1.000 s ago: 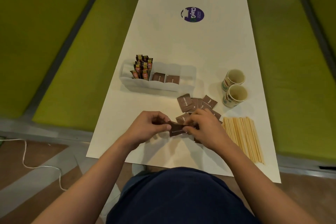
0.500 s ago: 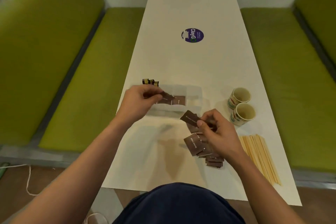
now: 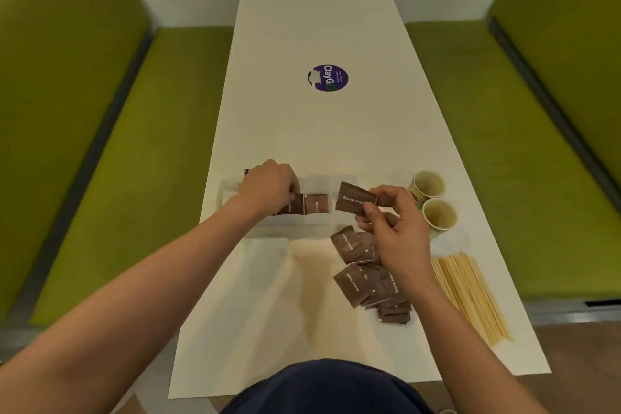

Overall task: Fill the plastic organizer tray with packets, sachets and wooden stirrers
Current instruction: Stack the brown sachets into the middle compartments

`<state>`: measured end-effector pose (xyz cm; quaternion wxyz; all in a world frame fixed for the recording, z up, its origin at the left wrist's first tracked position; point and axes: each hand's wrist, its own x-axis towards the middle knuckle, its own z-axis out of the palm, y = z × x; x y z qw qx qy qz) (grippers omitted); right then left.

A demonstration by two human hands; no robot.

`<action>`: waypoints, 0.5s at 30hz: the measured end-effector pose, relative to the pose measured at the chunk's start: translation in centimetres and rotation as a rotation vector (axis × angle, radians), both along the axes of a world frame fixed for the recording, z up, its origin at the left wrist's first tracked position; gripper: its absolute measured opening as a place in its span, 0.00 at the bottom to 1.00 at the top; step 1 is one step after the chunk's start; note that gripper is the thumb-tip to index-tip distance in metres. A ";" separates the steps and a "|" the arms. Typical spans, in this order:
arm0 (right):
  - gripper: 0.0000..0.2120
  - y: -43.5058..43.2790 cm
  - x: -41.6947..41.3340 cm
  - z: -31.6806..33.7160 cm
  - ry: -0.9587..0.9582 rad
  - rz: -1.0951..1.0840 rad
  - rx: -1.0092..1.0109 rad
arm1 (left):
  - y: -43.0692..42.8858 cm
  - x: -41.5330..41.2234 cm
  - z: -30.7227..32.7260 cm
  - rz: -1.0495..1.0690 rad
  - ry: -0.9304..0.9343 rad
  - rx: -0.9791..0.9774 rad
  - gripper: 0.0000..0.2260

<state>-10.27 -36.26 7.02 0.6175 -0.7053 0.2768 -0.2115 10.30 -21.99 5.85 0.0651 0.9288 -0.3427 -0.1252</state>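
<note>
- Left hand (image 3: 268,190), frame centre-left, fingers curled round a dark sachet (image 3: 295,207) inside the organizer tray (image 3: 226,190)
- Right hand (image 3: 396,228) pinches a Brown Sugar sachet (image 3: 353,200) right of the tray
- Loose sachets (image 3: 356,282) and wooden stirrers (image 3: 470,296) lie lower right

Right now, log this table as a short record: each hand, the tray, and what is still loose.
Left hand: pinches the tray sachet, set in the tray
Right hand: pinches the raised sachet, marked Brown Sugar
Second sachet: in the tray, beside the first
Loose sachets: piled on the table by the right wrist
Stirrers: on the table, outside the tray
Cups: two, beyond the stirrers
</note>
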 end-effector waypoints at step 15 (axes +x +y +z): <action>0.07 -2.6 11.1 -2.3 0.403 0.430 -0.686 | 3.9 -4.8 -0.6 0.111 -0.310 -0.376 0.03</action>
